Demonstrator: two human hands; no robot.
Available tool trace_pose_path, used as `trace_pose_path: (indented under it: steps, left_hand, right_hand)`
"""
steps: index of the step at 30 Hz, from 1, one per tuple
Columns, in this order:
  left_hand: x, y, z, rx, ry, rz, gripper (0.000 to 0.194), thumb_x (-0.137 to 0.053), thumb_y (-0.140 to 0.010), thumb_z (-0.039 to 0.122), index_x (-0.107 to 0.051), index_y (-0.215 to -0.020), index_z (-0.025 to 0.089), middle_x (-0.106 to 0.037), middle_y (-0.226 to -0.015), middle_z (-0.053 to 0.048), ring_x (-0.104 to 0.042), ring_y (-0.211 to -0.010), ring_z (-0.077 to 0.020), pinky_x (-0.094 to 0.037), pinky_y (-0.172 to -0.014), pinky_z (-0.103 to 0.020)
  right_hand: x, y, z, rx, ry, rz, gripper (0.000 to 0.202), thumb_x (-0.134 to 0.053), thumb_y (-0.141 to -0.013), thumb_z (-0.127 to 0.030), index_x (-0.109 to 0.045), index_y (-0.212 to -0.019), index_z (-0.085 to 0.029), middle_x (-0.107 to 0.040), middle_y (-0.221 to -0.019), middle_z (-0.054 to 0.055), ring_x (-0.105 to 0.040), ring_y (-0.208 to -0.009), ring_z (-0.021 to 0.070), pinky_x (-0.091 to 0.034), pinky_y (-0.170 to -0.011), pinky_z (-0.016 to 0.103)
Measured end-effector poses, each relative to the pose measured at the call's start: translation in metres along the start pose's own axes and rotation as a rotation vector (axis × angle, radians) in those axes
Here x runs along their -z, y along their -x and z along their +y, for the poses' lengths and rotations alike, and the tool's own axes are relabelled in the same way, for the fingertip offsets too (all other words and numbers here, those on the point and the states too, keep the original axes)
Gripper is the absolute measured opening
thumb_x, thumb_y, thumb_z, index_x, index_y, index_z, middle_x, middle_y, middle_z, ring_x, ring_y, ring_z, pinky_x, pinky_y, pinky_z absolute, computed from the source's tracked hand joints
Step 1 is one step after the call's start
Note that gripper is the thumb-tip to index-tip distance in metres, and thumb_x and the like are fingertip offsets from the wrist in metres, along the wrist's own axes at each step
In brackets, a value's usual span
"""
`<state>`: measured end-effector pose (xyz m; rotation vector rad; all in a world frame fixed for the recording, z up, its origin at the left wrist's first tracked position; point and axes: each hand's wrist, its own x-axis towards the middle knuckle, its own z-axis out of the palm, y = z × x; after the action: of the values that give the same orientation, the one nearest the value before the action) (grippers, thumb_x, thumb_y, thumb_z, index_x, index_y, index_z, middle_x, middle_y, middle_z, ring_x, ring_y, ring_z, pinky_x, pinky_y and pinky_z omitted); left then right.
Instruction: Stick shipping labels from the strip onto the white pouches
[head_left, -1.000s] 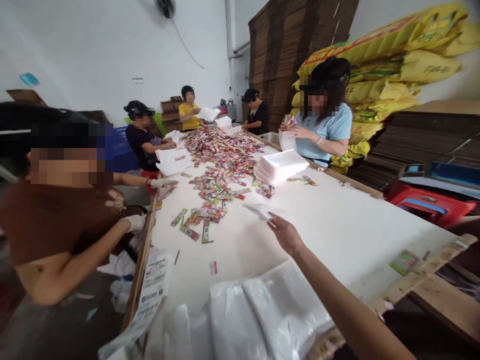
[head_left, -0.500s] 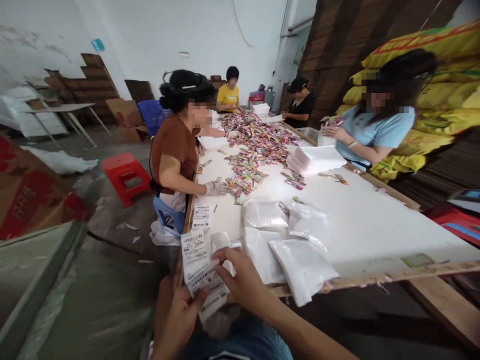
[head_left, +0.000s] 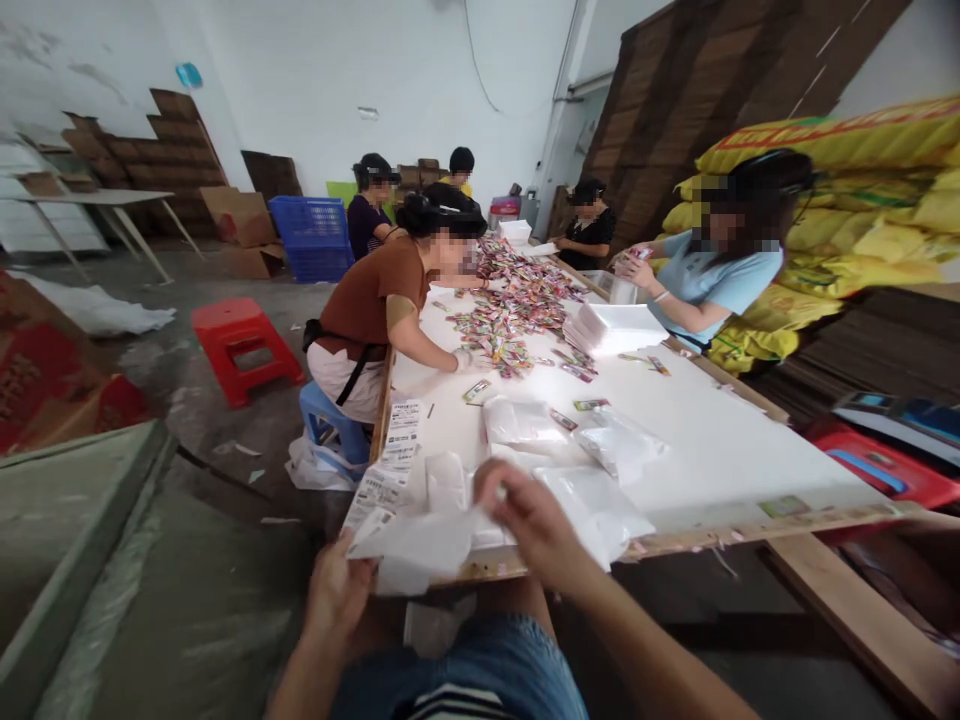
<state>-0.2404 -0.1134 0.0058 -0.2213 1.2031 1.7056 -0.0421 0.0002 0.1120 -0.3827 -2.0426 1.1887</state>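
Note:
My left hand [head_left: 341, 585] is closed on the lower end of a strip of printed barcode labels [head_left: 401, 435], which runs up along the table's left edge. A thin white sheet [head_left: 424, 545], apparently a label seen from its blank side, stretches between my two hands. My right hand [head_left: 536, 520], a little blurred, has its fingers pinched at the sheet's right corner. Just beyond lie a roll-like white piece [head_left: 448, 483] and several clear plastic packs with white contents [head_left: 596, 505], one partly behind my right hand.
Small colourful packets [head_left: 517, 310] are heaped on the white table [head_left: 720, 440]. A co-worker in a brown shirt [head_left: 360, 300] leans over its left side; another in light blue [head_left: 712, 290] is at the right by stacked white trays [head_left: 615, 328]. A red stool [head_left: 244, 345] stands left.
My right hand has moved right and up from the label strip, drawing the white sheet out between my hands. The brown-shirted co-worker leans further over the table. The view has shifted slightly.

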Motion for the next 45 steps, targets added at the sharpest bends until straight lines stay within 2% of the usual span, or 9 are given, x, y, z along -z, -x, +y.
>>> trace_pose_path:
  steps: [4, 10, 17, 22, 27, 32, 35, 39, 45]
  left_hand:
    - [0.012, -0.002, 0.01, -0.038, -0.048, -0.07, 0.043, -0.048, -0.087, 0.017, -0.049, -0.127, 0.002, -0.074, -0.078, -0.01, -0.07, -0.07, -0.0205, -0.056, -0.067, -0.029]
    - [0.014, 0.025, 0.003, -0.019, -0.22, -0.194, 0.042, -0.064, -0.079, 0.025, -0.058, -0.114, 0.003, -0.073, -0.09, -0.018, -0.07, -0.08, -0.0299, -0.057, -0.07, -0.04]
    - [-0.002, 0.022, -0.013, -0.045, -0.27, -0.27, 0.062, -0.072, -0.072, 0.035, -0.054, -0.125, 0.008, -0.072, -0.101, -0.017, -0.065, -0.098, -0.0321, -0.056, -0.077, -0.038]
    - [-0.012, 0.026, -0.015, -0.276, -0.288, -0.261, 0.071, -0.079, -0.062, 0.028, -0.054, -0.128, 0.015, -0.067, -0.117, -0.013, -0.058, -0.112, -0.0309, -0.05, -0.091, -0.035]
    - [0.0, 0.021, -0.018, -0.354, -0.466, -0.34, 0.05, -0.078, -0.062, 0.038, -0.071, -0.103, 0.012, -0.067, -0.116, -0.014, -0.056, -0.115, -0.032, -0.041, -0.102, -0.039]
    - [0.001, 0.02, -0.031, -0.258, -0.656, -0.41, 0.039, -0.08, -0.056, 0.04, -0.075, -0.083, 0.013, -0.074, -0.093, -0.013, -0.062, -0.102, -0.0344, -0.037, -0.103, -0.049]
    - [-0.01, 0.029, -0.029, -0.124, -0.542, -0.409, 0.038, -0.082, -0.054, 0.036, -0.074, -0.084, 0.014, -0.074, -0.094, -0.012, -0.06, -0.107, -0.0331, -0.038, -0.103, -0.045]
    - [-0.032, 0.039, -0.022, 0.19, -0.187, -0.326, 0.038, -0.063, -0.076, 0.04, -0.069, -0.102, 0.012, -0.073, -0.097, -0.013, -0.064, -0.103, -0.0313, -0.05, -0.09, -0.045]
    - [-0.052, 0.038, -0.039, 0.098, -0.21, -0.156, 0.032, -0.06, -0.079, 0.012, -0.062, -0.109, 0.004, -0.073, -0.093, -0.013, -0.068, -0.091, -0.0263, -0.055, -0.081, -0.035]
  right_hand:
    - [0.017, -0.028, 0.063, -0.176, 0.292, 0.275, 0.011, -0.044, -0.09, -0.03, -0.05, -0.094, -0.022, -0.054, -0.082, 0.002, -0.052, -0.078, 0.0166, -0.044, -0.074, 0.03]
    - [-0.033, 0.003, 0.153, -0.221, 0.728, 0.032, 0.048, -0.057, -0.077, -0.012, -0.051, -0.124, -0.021, -0.052, -0.13, 0.013, -0.042, -0.125, 0.0293, -0.026, -0.105, 0.051]
    - [-0.046, 0.012, 0.177, -0.306, 0.953, -0.406, 0.127, -0.079, -0.044, -0.063, -0.024, -0.146, -0.01, -0.026, -0.149, 0.021, -0.02, -0.137, 0.0413, -0.014, -0.113, 0.052]
    - [-0.044, -0.014, 0.161, -0.465, 0.886, -0.56, 0.132, -0.082, -0.041, -0.059, -0.02, -0.148, -0.012, -0.019, -0.152, 0.022, -0.012, -0.139, 0.0447, -0.01, -0.112, 0.057]
    - [-0.035, 0.008, 0.09, -0.291, 0.501, -0.047, 0.059, -0.055, -0.085, -0.047, -0.041, -0.137, -0.024, -0.045, -0.139, 0.012, -0.041, -0.128, 0.0262, -0.03, -0.107, 0.046]
    - [-0.039, 0.052, 0.038, -0.271, 0.24, -0.041, 0.043, -0.064, -0.081, -0.03, -0.053, -0.122, -0.027, -0.063, -0.103, 0.003, -0.058, -0.095, 0.0185, -0.046, -0.087, 0.034]
    - [-0.042, 0.063, 0.035, -0.301, 0.273, 0.065, 0.021, -0.056, -0.082, -0.016, -0.06, -0.102, -0.023, -0.064, -0.097, 0.002, -0.058, -0.093, 0.0172, -0.046, -0.085, 0.032]
    - [-0.044, 0.062, 0.039, -0.271, 0.32, 0.021, 0.047, -0.054, -0.079, -0.007, -0.051, -0.121, -0.026, -0.062, -0.112, 0.003, -0.058, -0.096, 0.0167, -0.044, -0.093, 0.035]
    - [-0.049, 0.058, 0.042, -0.213, 0.324, -0.06, 0.027, -0.052, -0.074, 0.0, -0.06, -0.09, -0.021, -0.06, -0.094, 0.003, -0.053, -0.096, 0.0182, -0.043, -0.088, 0.033]
